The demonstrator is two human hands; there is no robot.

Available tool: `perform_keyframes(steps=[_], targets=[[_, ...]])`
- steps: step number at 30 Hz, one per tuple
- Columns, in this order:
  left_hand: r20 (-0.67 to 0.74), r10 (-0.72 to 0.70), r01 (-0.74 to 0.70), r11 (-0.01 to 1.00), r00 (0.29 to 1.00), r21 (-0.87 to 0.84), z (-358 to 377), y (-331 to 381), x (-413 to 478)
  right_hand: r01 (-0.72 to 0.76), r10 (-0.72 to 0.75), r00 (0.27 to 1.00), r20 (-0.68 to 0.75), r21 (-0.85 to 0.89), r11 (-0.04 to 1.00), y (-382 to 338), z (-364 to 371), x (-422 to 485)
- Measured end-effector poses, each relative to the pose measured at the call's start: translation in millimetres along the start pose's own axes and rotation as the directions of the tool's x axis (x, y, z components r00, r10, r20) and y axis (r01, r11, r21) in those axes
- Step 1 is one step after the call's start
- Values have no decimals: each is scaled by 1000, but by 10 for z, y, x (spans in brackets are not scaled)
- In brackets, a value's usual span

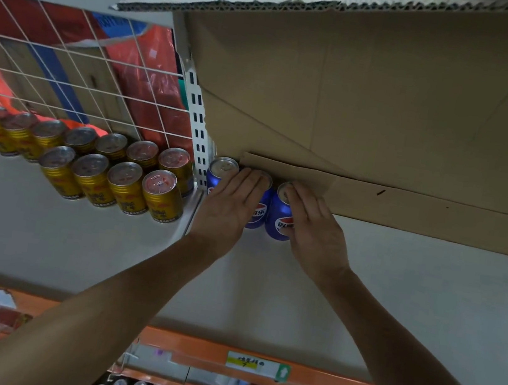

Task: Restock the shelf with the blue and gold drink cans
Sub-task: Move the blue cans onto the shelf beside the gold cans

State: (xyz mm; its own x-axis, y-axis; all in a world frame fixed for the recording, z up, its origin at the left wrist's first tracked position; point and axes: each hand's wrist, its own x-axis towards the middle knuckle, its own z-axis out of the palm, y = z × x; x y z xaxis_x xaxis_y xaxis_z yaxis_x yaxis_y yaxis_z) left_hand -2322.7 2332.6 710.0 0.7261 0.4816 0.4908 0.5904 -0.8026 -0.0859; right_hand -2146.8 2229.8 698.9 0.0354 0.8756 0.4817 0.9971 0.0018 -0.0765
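**Both hands on the blue cans at the back of the shelf**

Three blue cans [278, 220] stand upright at the rear of the shelf [73, 247], just under the cardboard box [389, 113]. The gold cans [128, 185] sit in rows in the bay to the left.

The left hand [231, 203] lies with nearly straight fingers flat over the middle can. The right hand [316, 231] drapes over the rim and flank of the right-hand can.

The cans look rigid, smooth and probably full, so fairly heavy. The walls may be slippery, so taking them around the body is safest.

Both thumbs are hidden, so I cannot tell whether the right hand truly grips. The box flap covers whatever lies behind the cans.
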Motion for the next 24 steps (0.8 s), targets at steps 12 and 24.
perform_keyframes(steps=[12,24], targets=[[5,-22,22,997,1000,-76,91,-64,43,34,-34,999,-3,-81,996,149,121,153],[58,-118,126,980,991,-157,-140,-380,-65,-49,49,999,1,-79,996,-136,-120,95]])
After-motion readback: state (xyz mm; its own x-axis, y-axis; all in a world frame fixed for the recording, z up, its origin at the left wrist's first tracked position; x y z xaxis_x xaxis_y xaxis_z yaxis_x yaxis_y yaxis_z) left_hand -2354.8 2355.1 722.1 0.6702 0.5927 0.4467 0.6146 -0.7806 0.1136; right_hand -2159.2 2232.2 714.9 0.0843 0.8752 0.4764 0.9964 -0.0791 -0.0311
